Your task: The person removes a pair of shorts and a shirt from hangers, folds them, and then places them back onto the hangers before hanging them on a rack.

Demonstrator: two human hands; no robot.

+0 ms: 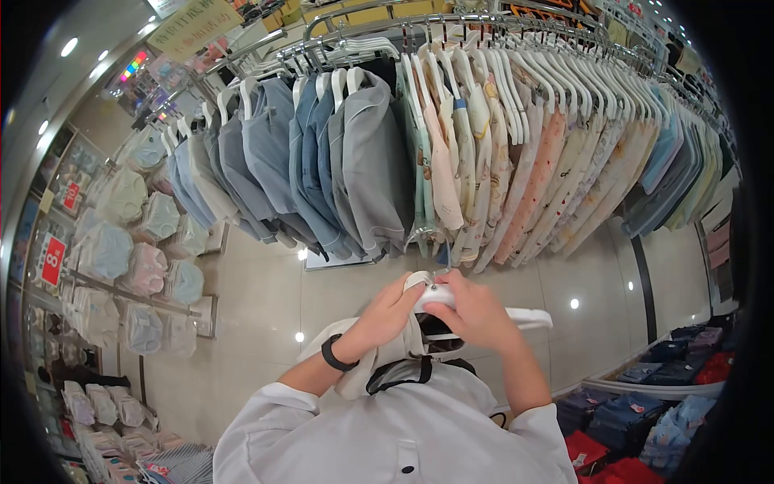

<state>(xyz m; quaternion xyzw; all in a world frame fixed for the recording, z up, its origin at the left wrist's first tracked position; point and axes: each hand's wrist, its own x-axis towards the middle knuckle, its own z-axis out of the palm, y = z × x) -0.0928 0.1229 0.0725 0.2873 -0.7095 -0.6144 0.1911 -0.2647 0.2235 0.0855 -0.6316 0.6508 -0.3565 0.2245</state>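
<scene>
White shirtfront [347, 444] lay nearest, the left hand [391, 310] pinching cream cloth [395, 352], the right hand [476, 310] gripping a hanger [528, 318], apparently for steadiness.

The scene is bright and evenly lit by small white ceiling lights [69, 47], whose glare returns as hard spots on the glossy floor [597, 274]. Shadows are soft, deepest between the hanging garments [379, 169]. A wide fisheye lens bends straight lines, so the display wall [121, 258] at the left bows and leans, and black vignetting swallows the corners. The left hand [383, 319] and right hand [476, 315] look reasonably crisp; fine detail softens toward the rim, where small lettering is hard to read.
</scene>
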